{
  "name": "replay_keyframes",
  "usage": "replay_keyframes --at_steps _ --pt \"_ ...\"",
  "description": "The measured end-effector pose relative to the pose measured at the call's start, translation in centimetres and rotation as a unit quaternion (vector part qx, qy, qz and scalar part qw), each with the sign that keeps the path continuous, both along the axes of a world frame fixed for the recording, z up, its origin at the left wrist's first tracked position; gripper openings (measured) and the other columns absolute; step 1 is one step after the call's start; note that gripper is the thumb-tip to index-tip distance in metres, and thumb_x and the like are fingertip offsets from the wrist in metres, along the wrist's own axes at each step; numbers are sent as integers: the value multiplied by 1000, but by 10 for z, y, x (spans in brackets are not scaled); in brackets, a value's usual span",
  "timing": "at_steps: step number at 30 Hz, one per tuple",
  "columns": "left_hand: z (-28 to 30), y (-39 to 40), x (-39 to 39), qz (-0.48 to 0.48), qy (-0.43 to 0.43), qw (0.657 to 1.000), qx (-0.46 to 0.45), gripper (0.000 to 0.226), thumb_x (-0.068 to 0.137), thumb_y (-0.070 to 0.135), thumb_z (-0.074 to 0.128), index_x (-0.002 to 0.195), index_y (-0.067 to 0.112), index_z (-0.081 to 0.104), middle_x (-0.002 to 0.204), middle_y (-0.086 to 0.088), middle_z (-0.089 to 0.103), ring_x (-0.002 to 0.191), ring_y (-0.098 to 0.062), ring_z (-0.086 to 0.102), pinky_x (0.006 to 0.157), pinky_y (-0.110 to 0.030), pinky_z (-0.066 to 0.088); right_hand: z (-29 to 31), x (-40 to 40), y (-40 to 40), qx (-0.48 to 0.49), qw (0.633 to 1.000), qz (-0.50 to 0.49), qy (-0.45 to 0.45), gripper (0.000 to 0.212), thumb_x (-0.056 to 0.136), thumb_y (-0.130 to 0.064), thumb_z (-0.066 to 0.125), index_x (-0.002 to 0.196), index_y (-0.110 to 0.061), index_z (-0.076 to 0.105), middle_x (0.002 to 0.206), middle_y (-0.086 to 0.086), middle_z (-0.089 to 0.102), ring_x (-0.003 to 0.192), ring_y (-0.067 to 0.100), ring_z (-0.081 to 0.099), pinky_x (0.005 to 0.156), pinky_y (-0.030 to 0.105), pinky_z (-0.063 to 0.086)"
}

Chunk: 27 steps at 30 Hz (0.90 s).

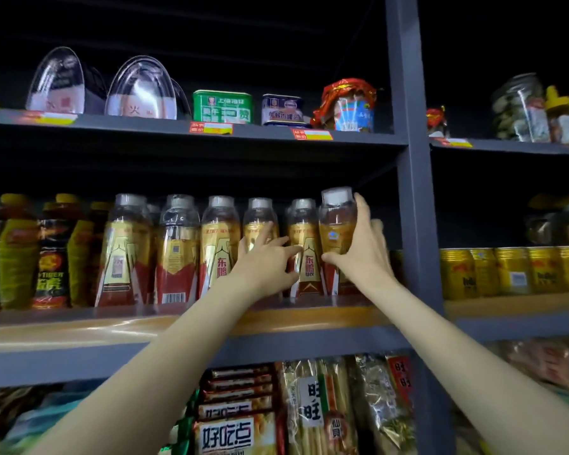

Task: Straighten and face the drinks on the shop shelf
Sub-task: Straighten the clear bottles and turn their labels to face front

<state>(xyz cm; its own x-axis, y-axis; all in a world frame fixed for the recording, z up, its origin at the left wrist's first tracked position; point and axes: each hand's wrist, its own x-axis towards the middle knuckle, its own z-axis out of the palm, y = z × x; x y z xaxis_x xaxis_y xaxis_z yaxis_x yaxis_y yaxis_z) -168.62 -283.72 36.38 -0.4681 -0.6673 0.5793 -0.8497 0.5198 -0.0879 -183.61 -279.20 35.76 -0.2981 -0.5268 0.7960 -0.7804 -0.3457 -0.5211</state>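
Note:
A row of gold-and-red drink bottles with clear caps stands on the middle shelf (79,326). My right hand (362,254) grips the rightmost bottle (337,224), which sits a little higher than its neighbours, beside the grey upright post. My left hand (270,261) reaches between two bottles, its fingers curled round the bottle (306,234) just left of that one and covering the lower part of another bottle (260,218). Further left, several bottles (178,244) face different ways, one showing a barcode.
Dark and green drink bottles (51,254) fill the shelf's left end. Gold cans (513,270) stand beyond the post (414,192) on the right. Tins and clear domed boxes (222,106) sit on the shelf above; snack packets (234,435) lie below.

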Motion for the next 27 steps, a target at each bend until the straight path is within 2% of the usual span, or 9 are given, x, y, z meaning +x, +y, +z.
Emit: replay_keyframes --at_steps 4,7,9,13,16,19,22,25,27 --pt "1 23 25 -133 136 981 -27 49 93 27 49 141 24 36 147 -3 36 139 -18 25 114 -42 20 -12 17 37 -115 992 18 -55 104 73 -16 80 149 -32 12 138 6 37 124 21 42 86 21 30" --pt "-9 44 42 -262 194 945 38 53 91 31 56 140 26 37 143 6 40 129 -9 38 101 -18 29 -8 27 57 -159 969 82 -173 105 67 -21 84 147 -32 16 141 -1 41 124 15 44 102 32 38" --pt "-16 54 49 -329 212 914 108 62 86 33 63 139 29 33 133 15 43 113 3 46 88 -4 36 -3 36 69 -153 938 159 -266 103 66 -21 84 144 -35 19 134 -5 48 115 13 52 98 43 46" --pt "-20 58 67 -402 323 837 186 65 73 31 74 129 31 40 124 6 51 105 -8 59 86 -28 54 6 56 89 -115 892 262 -349 83 72 -15 80 135 -32 30 114 -6 58 97 10 62 83 39 54" --pt "-26 67 82 -412 404 800 166 60 69 26 78 120 28 46 117 4 56 99 -3 60 75 -17 54 3 67 93 -65 868 312 -381 76 75 -19 77 137 -26 32 118 1 61 100 16 65 88 46 53" --pt "-30 73 95 -405 448 796 40 60 69 21 80 115 32 43 118 9 53 109 -2 53 82 -15 49 -3 78 93 40 853 341 -393 59 83 -30 70 133 -14 42 117 10 62 99 26 67 81 41 57" --pt "-24 76 112 -409 368 835 -27 71 66 30 81 124 32 41 124 13 48 118 -8 48 93 -34 50 -5 88 91 120 782 410 -455 44 87 -30 65 122 -5 52 116 22 61 102 36 65 69 43 60" --pt "-18 77 122 -411 295 862 -35 73 67 31 79 129 32 39 128 13 45 122 -11 45 92 -40 51 -4 98 85 109 747 432 -493 43 83 -26 70 118 -7 55 111 22 63 101 37 64 61 45 59" --pt "-17 74 123 -418 306 855 -22 73 71 25 79 130 34 36 129 10 44 120 -12 48 92 -38 52 -1 104 83 79 739 435 -508 32 81 -22 71 106 -10 56 103 21 64 97 37 65 72 51 58"
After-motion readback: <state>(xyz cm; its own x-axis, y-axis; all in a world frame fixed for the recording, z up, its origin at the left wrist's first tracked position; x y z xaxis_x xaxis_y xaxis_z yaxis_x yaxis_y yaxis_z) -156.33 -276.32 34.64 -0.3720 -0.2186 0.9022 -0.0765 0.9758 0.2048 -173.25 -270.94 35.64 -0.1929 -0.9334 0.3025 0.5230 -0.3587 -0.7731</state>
